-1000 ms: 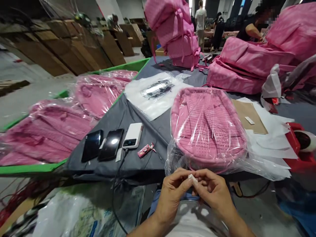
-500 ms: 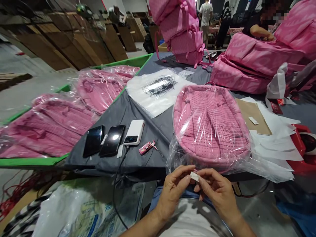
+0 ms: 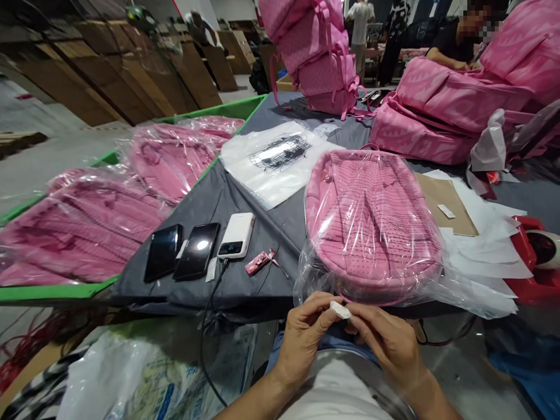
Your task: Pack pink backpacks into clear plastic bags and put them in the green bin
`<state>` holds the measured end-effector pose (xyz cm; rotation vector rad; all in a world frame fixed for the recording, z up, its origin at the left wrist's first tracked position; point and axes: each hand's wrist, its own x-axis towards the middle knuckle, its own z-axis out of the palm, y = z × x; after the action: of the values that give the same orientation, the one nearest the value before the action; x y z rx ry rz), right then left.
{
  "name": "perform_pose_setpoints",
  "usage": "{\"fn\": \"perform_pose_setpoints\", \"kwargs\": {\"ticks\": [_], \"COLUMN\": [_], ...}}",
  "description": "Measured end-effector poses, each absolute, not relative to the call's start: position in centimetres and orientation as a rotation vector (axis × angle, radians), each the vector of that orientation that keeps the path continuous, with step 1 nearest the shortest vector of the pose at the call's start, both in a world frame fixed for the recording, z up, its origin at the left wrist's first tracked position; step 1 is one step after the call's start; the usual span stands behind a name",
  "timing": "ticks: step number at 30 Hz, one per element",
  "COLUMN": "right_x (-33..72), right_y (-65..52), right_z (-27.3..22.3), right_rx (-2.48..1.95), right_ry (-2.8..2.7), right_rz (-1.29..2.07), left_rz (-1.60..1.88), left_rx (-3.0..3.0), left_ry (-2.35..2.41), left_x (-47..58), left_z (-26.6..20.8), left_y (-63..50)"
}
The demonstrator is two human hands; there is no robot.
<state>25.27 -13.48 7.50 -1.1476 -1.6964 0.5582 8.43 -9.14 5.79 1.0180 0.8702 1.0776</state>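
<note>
My left hand (image 3: 304,335) and my right hand (image 3: 385,338) meet just in front of the table's near edge. Between their fingertips they pinch a small white folded piece (image 3: 340,310), perhaps paper; its exact kind is unclear. Right behind the hands lies a pink backpack (image 3: 371,221) inside a clear plastic bag (image 3: 308,283), its near end at the table edge. A small pink wrapped item (image 3: 258,262) lies to the left on the dark cloth.
Left of the backpack are two dark phones (image 3: 196,251) and a white power bank (image 3: 236,236) with a cable hanging down. White plastic bags (image 3: 245,151) lie behind. Paper sheets (image 3: 472,256), cardboard (image 3: 450,204) and a red dispenser (image 3: 531,256) stand right. Pink backpacks (image 3: 464,105) are piled beyond, near a person.
The small white piece has been turned and shifted slightly left between my fingertips. My view has moved a little. The backpack stays in place.
</note>
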Motion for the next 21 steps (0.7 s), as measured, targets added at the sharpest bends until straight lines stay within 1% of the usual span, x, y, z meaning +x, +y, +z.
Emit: {"fn": "perform_pose_setpoints", "kwargs": {"ticks": [3,11,16,19,21], "right_x": [25.4,25.0,24.7,24.6,24.5], "right_y": [-13.2,-14.0,-13.8,-13.7,-13.8], "right_z": [8.0,7.4,7.9,8.4,8.3], "right_rx": [-1.114,-1.236,-1.204,-1.206,-1.231], "right_ry": [-1.891,-2.085,-2.117,-2.03,-1.928], "right_rz": [0.276,-0.127,-0.161,-0.077,0.039], "left_rz": [1.09,1.163,1.111,1.047,1.022], "left_rx": [1.058,1.371,1.315,1.255,1.224], "left_ry": [0.887,0.871,0.914,0.898,0.866], "left_x": [8.3,7.8,7.9,8.1,8.1], "left_z": [5.9,6.0,6.0,6.1,6.1], "left_y": [-9.3,-9.3,-9.5,-9.5,-9.6]}}
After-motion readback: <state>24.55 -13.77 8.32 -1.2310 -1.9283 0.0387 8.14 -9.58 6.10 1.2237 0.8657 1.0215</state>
